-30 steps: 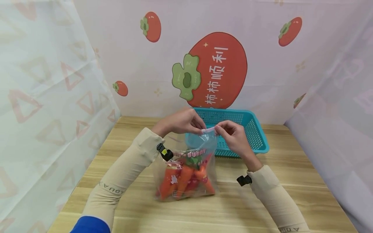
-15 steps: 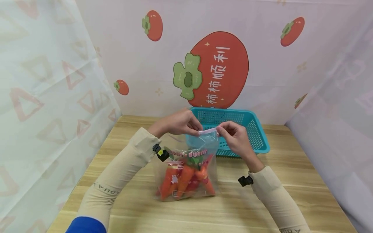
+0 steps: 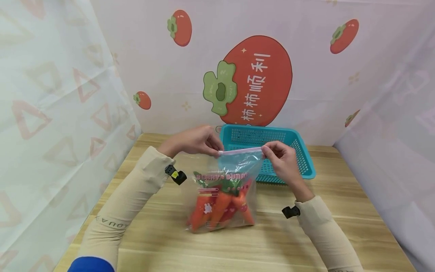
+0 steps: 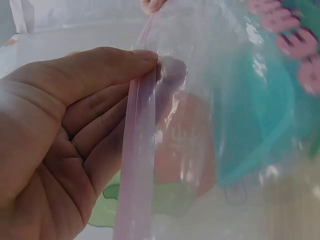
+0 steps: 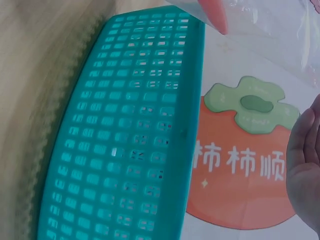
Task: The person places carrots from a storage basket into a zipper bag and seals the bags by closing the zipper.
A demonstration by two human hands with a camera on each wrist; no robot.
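A clear zip bag (image 3: 234,166) with pink lettering stands upright on the table, several orange carrots (image 3: 221,206) with green tops inside it. My left hand (image 3: 197,140) pinches the pink zip strip (image 3: 242,150) between thumb and fingers near its left part. At the strip's right end, my right hand (image 3: 282,158) pinches the corner with thumb and forefinger. The left wrist view shows the left thumb (image 4: 145,55) pressing on the strip, fingers behind the film. Only part of the right hand (image 5: 306,160) shows at the edge of the right wrist view.
Behind the bag, a teal perforated basket (image 3: 306,162) stands against the back wall cloth (image 3: 163,75), which has printed persimmons. The wooden table (image 3: 333,196) extends to both sides, bounded by patterned cloth walls.
My left hand has slid leftward along the zip strip, away from the right hand, so more of the strip shows between them. The right hand and the bag have shifted slightly right.
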